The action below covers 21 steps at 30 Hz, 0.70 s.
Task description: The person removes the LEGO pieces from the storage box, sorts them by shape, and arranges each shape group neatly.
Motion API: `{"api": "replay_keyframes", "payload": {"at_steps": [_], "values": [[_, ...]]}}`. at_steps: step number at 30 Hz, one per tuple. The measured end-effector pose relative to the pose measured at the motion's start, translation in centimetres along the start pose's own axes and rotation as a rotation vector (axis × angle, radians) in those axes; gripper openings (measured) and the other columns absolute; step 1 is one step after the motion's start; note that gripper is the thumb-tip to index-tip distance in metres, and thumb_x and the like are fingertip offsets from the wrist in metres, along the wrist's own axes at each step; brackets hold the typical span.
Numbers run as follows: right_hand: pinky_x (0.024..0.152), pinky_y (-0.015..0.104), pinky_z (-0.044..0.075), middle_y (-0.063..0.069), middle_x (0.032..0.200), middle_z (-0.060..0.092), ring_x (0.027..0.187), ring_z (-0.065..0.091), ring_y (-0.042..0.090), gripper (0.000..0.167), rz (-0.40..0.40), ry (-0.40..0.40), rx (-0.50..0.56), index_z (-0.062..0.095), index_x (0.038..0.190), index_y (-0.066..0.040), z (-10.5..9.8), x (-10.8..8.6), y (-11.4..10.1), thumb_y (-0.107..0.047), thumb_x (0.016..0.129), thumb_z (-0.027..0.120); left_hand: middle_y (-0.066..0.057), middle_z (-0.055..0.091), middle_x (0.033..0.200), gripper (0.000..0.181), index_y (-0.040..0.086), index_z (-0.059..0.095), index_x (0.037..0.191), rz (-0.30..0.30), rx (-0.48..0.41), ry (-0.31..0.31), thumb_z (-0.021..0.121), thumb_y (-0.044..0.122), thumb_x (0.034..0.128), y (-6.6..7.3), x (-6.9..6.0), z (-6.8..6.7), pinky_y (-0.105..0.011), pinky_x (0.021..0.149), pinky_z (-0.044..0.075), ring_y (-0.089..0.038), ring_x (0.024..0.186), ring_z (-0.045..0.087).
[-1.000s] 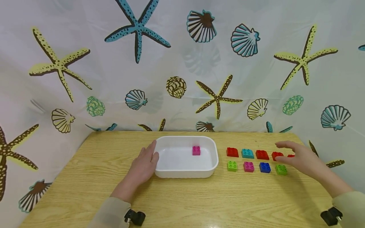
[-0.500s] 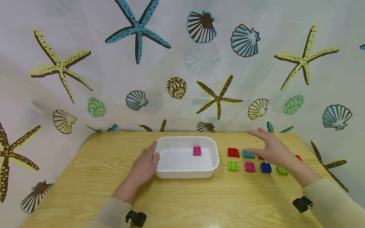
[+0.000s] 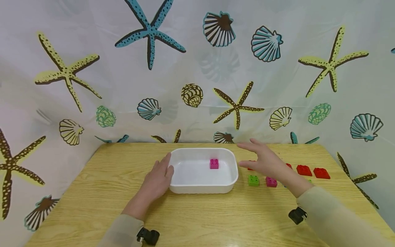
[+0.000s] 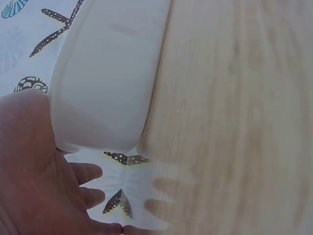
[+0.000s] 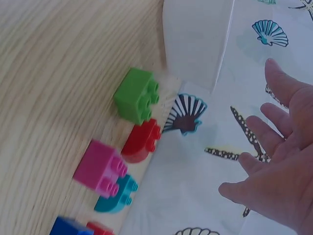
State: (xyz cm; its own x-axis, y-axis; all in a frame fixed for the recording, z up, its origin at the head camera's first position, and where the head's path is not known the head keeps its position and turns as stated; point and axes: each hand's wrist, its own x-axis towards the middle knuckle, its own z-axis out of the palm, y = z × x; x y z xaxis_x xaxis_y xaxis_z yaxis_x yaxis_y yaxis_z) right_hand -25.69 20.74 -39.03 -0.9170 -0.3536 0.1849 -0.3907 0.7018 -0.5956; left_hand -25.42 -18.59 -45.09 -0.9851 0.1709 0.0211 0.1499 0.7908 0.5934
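A white tray point(image 3: 202, 189) sits mid-table in the head view, with one pink toy brick point(image 3: 214, 164) inside near its back right. My left hand point(image 3: 155, 179) touches the tray's left end, its thumb against the side and fingers straight. Nothing is in my right hand point(image 3: 267, 162), which hovers with spread fingers just beyond the tray's right end. Under it, partly covered in the head view, lies a red brick point(image 5: 140, 142). Beside that, the right wrist view has a green brick point(image 5: 131, 95), another pink brick point(image 5: 100, 166) and a teal brick point(image 5: 117, 196).
Further right along the two rows are a blue brick point(image 5: 70, 226), mostly hidden by my arm in the head view, and two red bricks point(image 3: 304, 170) point(image 3: 322, 173). A patterned cloth point(image 3: 185, 123) hangs behind the wooden table point(image 3: 216, 219).
My right hand has moved left from the right end of the brick rows to the tray's right side, staying spread. My left hand and the tray have kept their places.
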Motion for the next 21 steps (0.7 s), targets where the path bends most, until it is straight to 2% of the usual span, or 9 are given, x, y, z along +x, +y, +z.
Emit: {"api": "replay_keyframes", "payload": {"at_steps": [4,10,17,21], "values": [[0.119,0.079,0.034,0.018,0.169,0.048,0.163,0.026,0.051,0.067,-0.006,-0.012,0.010,0.062,0.160,-0.017,1.2,0.8,-0.6,-0.035,0.100,0.085,-0.020,0.021,0.181,0.066,0.007,0.012,0.178,0.000,-0.001,0.001,0.021,0.037,0.1197,0.0,0.0,0.0,-0.077,0.128,0.010,-0.051,0.166,0.009],[0.121,0.076,0.034,0.028,0.174,0.035,0.161,0.028,0.054,0.066,0.053,-0.054,0.033,0.062,0.159,-0.018,2.8,1.8,-1.6,-0.036,0.100,0.084,-0.019,0.021,0.181,0.066,0.006,0.013,0.178,0.007,0.003,0.004,0.021,0.038,0.1198,0.0,-0.1,0.0,-0.077,0.128,0.010,-0.052,0.166,0.009],[0.125,0.072,0.030,0.023,0.170,0.046,0.163,0.027,0.050,0.059,0.054,-0.083,-0.016,0.066,0.156,-0.017,4.6,3.6,-1.8,-0.034,0.102,0.083,-0.020,0.021,0.181,0.067,0.006,0.013,0.178,0.002,-0.004,0.003,0.022,0.037,0.1193,-0.1,0.0,0.0,-0.076,0.128,0.010,-0.051,0.166,0.009],[0.126,0.070,0.030,0.024,0.170,0.045,0.162,0.030,0.049,0.059,0.070,-0.095,-0.053,0.067,0.155,-0.019,5.5,4.4,-1.8,-0.035,0.101,0.084,-0.020,0.021,0.181,0.067,0.006,0.013,0.177,0.003,-0.005,0.005,0.023,0.037,0.1192,-0.1,0.2,0.1,-0.077,0.128,0.011,-0.052,0.166,0.009]]}}
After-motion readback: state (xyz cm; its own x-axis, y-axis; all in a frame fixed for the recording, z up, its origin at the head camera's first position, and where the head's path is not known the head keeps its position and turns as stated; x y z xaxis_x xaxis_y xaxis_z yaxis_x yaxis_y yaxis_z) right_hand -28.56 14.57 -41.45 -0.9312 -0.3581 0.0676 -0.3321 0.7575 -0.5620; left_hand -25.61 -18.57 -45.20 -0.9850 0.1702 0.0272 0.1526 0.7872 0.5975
